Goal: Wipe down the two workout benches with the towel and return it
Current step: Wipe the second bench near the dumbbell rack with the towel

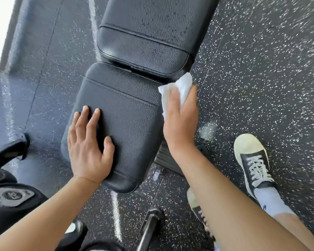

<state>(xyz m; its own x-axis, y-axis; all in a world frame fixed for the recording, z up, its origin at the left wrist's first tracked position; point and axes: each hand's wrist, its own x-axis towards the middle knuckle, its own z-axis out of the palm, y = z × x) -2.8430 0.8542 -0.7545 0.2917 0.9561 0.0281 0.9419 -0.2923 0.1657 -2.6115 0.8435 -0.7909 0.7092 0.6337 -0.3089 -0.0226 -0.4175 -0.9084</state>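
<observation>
A black padded workout bench fills the middle of the view, its seat pad nearest me and its back pad beyond. My left hand lies flat on the seat pad's left part, fingers straight. My right hand presses a folded white towel against the seat pad's right edge, fingers over the cloth. The back pad shows small wet specks.
Speckled black rubber floor surrounds the bench. My black-and-white sneakers stand to the right. The bench's metal frame and a black bar sit near the bottom. Dark equipment crowds the lower left.
</observation>
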